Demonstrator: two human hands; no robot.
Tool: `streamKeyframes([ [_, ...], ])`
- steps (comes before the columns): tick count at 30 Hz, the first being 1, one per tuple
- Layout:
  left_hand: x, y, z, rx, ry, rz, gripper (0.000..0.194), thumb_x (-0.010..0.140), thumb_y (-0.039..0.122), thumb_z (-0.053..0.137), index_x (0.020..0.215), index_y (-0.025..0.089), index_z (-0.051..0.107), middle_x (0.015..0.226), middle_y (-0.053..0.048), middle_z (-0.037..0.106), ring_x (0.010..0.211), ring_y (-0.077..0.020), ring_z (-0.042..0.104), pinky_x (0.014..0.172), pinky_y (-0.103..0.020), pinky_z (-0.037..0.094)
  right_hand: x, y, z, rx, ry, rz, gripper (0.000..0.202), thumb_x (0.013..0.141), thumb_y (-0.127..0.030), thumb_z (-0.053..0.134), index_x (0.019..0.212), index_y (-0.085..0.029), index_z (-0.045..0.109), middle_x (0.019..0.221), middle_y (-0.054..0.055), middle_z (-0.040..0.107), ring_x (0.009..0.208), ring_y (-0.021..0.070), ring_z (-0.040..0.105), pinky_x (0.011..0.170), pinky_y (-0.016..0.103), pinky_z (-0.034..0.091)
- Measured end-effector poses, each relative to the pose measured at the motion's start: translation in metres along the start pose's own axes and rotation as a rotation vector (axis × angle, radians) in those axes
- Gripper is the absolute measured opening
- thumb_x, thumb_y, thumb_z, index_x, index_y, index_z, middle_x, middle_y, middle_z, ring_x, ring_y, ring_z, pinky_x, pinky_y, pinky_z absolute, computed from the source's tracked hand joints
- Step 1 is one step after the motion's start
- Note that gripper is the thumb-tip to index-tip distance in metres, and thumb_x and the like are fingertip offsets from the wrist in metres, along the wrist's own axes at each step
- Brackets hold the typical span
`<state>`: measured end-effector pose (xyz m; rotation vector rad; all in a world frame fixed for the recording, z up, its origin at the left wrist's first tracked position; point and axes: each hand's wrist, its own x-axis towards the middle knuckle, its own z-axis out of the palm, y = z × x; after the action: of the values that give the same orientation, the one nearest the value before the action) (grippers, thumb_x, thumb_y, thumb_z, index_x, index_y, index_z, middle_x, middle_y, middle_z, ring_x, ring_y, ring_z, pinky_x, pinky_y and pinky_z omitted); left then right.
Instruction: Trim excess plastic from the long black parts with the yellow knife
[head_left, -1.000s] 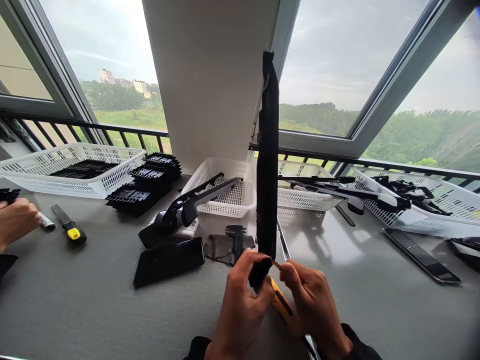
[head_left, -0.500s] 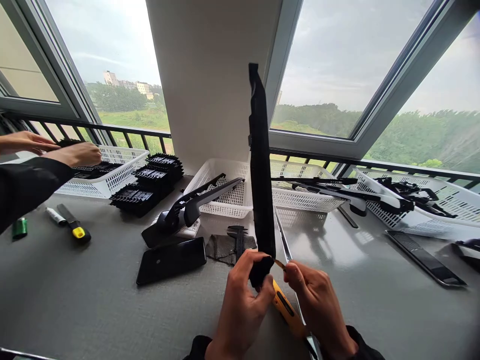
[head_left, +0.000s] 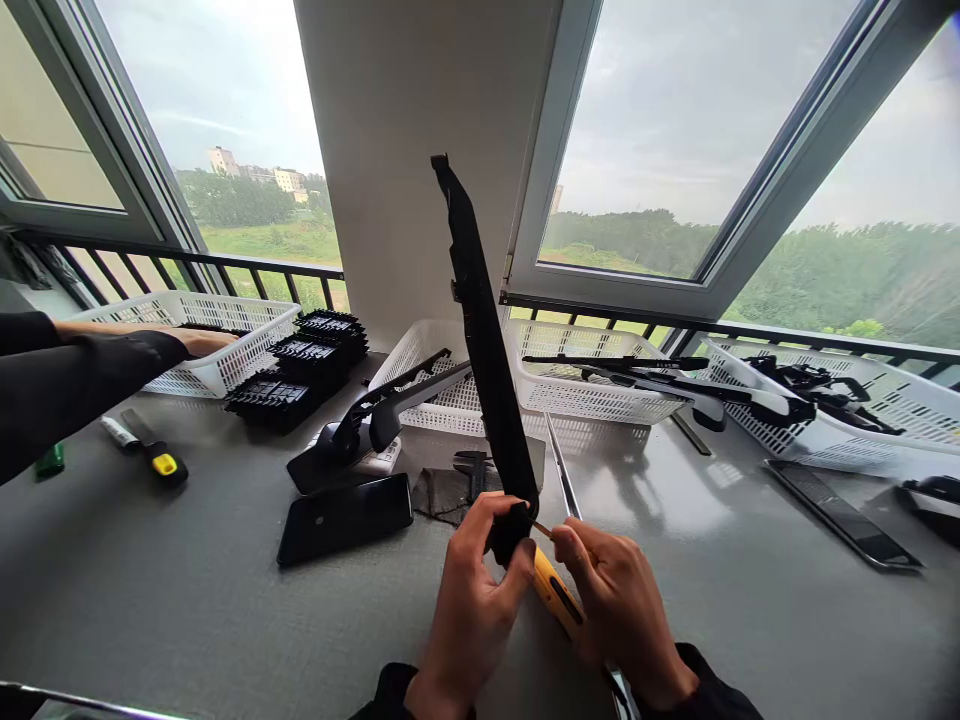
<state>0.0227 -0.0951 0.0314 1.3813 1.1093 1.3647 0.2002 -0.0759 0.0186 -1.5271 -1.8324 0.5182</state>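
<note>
Nearest the camera, the left hand pinches the bottom end of a long black plastic strip, stood up and leaning left. The right hand is wrapped around a yellow utility knife, blade tip right at the strip's base. With the thumb that close, I reckon a slip could nick it. Farther back on the grey counter sits a black phone, then white mesh baskets.

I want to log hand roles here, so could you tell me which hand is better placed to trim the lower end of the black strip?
Probably the right hand: it holds the yellow knife at the black strip; the left hand grips the strip.
</note>
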Motion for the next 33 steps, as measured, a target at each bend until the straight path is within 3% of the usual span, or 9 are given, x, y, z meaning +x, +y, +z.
streamKeyframes([
  [12, -0.001, 0.002, -0.004, -0.067, 0.048, -0.038, 0.035, 0.098, 0.050, 0.077, 0.121, 0.024, 0.071, 0.110, -0.005, 0.077, 0.102, -0.0250, 0.073, 0.094, -0.035, 0.057, -0.001, -0.003, 0.002, -0.096, 0.061, -0.035, 0.082, 0.103, -0.089, 0.026, 0.057, -0.022, 0.042, 0.049, -0.001, 0.046, 0.047, 0.0124, 0.041, 0.053, 0.027, 0.025],
  [19, -0.003, -0.001, -0.005, -0.028, 0.073, 0.001, 0.033, 0.099, 0.049, 0.074, 0.119, 0.023, 0.071, 0.110, -0.005, 0.076, 0.101, -0.0234, 0.072, 0.091, -0.033, 0.057, -0.004, 0.005, 0.009, -0.139, 0.082, -0.040, 0.083, 0.103, -0.088, 0.029, 0.060, -0.022, 0.054, 0.049, 0.000, 0.051, 0.047, 0.0142, 0.046, 0.055, 0.027, 0.026],
  [24, -0.004, -0.008, -0.004, -0.008, 0.218, 0.008, 0.031, 0.099, 0.048, 0.075, 0.115, 0.023, 0.070, 0.112, -0.005, 0.076, 0.106, -0.0241, 0.073, 0.090, -0.033, 0.057, -0.008, 0.014, 0.012, -0.147, 0.100, -0.043, 0.078, 0.103, -0.086, 0.036, 0.067, -0.023, 0.063, 0.055, 0.001, 0.060, 0.053, 0.0172, 0.056, 0.059, 0.027, 0.029],
  [27, -0.006, -0.008, -0.003, -0.016, 0.262, 0.023, 0.032, 0.097, 0.049, 0.078, 0.113, 0.023, 0.069, 0.105, -0.003, 0.076, 0.099, -0.0230, 0.073, 0.088, -0.032, 0.058, -0.009, 0.014, 0.007, -0.080, 0.115, -0.038, 0.079, 0.102, -0.088, 0.035, 0.066, -0.022, 0.061, 0.055, 0.000, 0.059, 0.051, 0.0166, 0.054, 0.058, 0.027, 0.033],
  [33, -0.011, -0.006, 0.003, -0.001, 0.226, 0.012, 0.030, 0.096, 0.050, 0.078, 0.106, 0.024, 0.067, 0.095, -0.001, 0.074, 0.088, -0.0210, 0.069, 0.080, -0.030, 0.054, -0.009, 0.010, -0.002, 0.009, 0.131, -0.014, 0.081, 0.098, -0.092, 0.036, 0.060, -0.023, 0.054, 0.051, 0.000, 0.053, 0.048, 0.0162, 0.051, 0.052, 0.027, 0.032],
])
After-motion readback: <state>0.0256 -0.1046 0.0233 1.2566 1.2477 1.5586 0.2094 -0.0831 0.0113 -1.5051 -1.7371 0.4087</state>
